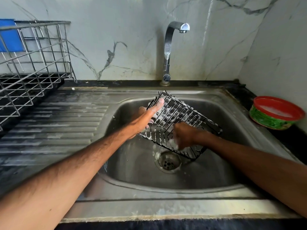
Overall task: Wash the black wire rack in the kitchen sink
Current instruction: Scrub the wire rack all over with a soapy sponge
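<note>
Head view: inside the sink (219, 165), the black wire rack (183, 113) tilts near the drain (168, 161), long axis running back-left to front-right. Left hand (143, 121) grips its left edge; right hand (184, 135) clutches a foamy pad (173, 143) against it.

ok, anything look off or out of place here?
Nothing odd. The black wire rack stands tilted in the sink, sudsy, held by the left hand; suds sit by the drain. The tap is not running.
</note>
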The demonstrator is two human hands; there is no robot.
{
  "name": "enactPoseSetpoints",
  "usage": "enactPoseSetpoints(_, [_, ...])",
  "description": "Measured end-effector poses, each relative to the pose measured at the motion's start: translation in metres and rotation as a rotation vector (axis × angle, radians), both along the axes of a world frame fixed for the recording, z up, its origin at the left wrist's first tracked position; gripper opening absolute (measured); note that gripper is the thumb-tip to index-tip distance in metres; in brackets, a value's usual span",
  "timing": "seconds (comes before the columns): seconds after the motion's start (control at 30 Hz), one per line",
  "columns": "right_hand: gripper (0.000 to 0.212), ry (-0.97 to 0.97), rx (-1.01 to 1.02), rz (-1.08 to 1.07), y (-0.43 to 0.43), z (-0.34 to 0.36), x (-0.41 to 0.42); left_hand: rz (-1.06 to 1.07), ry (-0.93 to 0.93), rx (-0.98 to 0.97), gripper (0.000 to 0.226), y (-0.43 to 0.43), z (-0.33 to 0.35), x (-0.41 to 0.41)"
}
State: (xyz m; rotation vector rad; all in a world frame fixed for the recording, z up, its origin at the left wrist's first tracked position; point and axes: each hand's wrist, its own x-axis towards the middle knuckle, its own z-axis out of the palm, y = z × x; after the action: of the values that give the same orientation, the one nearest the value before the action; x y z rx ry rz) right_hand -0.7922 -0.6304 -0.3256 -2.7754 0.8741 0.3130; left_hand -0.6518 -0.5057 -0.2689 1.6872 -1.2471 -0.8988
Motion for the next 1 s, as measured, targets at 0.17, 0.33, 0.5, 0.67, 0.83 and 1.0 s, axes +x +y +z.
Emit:
enactPoseSetpoints(0.17, [0.041, 0.189, -0.169, 0.006, 0.000, -0.002, -0.004, 0.000, 0.012, -0.008, 0.059, -0.001, -0.001, 0.001])
enactPoseSetpoints(0.33, [0.012, -0.424, -0.030, -0.072, 0.014, 0.007, 0.029, 0.065, -0.033, 0.014, 0.077, -0.010, -0.013, 0.012])
enactPoseSetpoints(0.5, [0.006, -0.359, -0.075, -0.036, 0.011, -0.008, 0.028, 0.086, -0.026, 0.012, 0.096, -0.011, -0.015, 0.013])
enactPoseSetpoints(0.67, [0.030, 0.030, -0.327, 0.033, -0.003, -0.010, 0.002, 0.058, -0.046, 0.010, 0.092, -0.010, -0.015, 0.012])
enactPoseSetpoints(0.83, [0.063, 0.295, -0.357, 0.071, -0.002, -0.012, -0.003, 0.067, 0.015, -0.016, 0.075, -0.009, -0.013, 0.011])
enactPoseSetpoints(1.0, [0.059, 0.230, -0.279, 0.022, 0.005, -0.016, -0.001, 0.123, 0.059, -0.008, 0.069, -0.011, -0.015, 0.017])
